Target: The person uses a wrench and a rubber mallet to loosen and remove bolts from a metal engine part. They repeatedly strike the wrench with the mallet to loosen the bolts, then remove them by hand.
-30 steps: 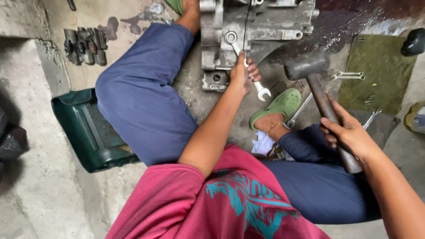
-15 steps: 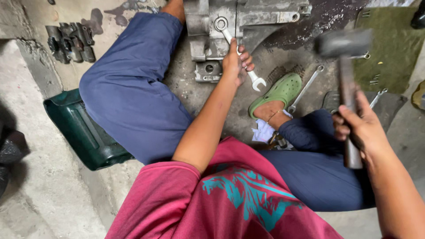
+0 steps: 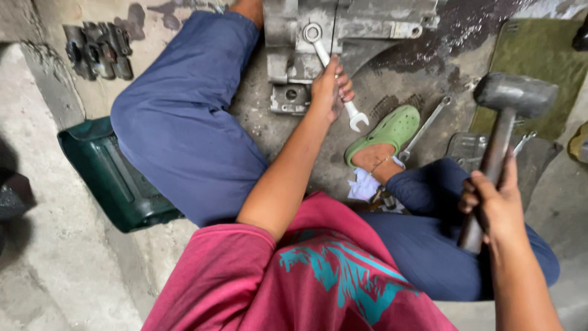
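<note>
The person sits on the concrete floor with legs spread around a grey metal casting point(image 3: 343, 30). The left hand point(image 3: 331, 89) is wrapped shut around the middle of a silver spanner point(image 3: 334, 73), whose ring end sits over a bolt on the casting while the open end pokes out below the fist. The right hand point(image 3: 490, 205) is clenched low on the handle of a hammer point(image 3: 511, 98), its dark head raised over the right knee, well apart from the casting.

The spanner looks stiff and fairly light, probably a bit greasy, so the mid-shaft hold seems sensible. The hammer I judge head-heavy; a grip near the handle's end gives swing but less control. The casting looks too heavy to shift easily.

A second spanner point(image 3: 425, 125) lies on the floor just beside the green clog point(image 3: 386, 132). A dark green flat can point(image 3: 113, 175) rests against the left thigh, no label readable. A row of dark metal sockets point(image 3: 98, 49) lies near the wall, and an olive mat point(image 3: 539, 67) sits behind the hammer. I see no signs or packages.
</note>
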Available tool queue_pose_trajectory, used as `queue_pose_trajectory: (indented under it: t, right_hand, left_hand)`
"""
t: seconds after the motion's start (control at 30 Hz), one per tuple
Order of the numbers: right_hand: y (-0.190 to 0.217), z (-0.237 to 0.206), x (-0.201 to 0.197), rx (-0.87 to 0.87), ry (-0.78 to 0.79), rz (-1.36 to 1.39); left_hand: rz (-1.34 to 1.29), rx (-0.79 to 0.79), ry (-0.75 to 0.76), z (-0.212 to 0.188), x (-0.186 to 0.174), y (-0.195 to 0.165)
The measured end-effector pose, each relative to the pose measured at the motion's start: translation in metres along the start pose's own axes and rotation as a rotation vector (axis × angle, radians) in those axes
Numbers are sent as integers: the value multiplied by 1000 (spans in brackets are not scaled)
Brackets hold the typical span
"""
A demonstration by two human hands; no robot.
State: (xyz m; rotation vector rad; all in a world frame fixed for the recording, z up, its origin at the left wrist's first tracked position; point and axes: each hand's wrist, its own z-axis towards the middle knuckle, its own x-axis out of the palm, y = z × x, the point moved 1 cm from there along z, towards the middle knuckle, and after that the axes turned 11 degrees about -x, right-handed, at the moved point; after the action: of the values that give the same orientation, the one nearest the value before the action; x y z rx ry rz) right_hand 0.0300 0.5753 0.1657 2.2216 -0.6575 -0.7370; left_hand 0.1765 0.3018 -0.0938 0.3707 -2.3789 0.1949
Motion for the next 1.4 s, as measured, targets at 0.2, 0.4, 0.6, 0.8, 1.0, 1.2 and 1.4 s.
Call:
queue_pose_trajectory:
  t: [0.2,0.4,0.6,0.8,1.0,1.2,1.4]
  right_hand:
    - [24,-35,42,267,583,-319]
    - [58,-27,28,125,302,-312]
    - [43,-24,22,-87,102,1]
    - [8,-16,51,-50,167,95]
    - [-3,-10,77,-77,227,9]
    - [19,3,64,-102,225,-73]
    - [43,13,57,-140,220,-190]
  left_hand:
    - [177,127,-113,-5,-7,-36]
    - [86,-50,87,-16,-20,-41]
    - [-67,-117,186,-11,7,-15]
    - [-225,-17,150,-5,47,-6]
    - [-246,6,-13,-1,61,10]
    - [-72,-55,-129,-7,43,-1]
    - [11,-195,-34,-16,18,-16]
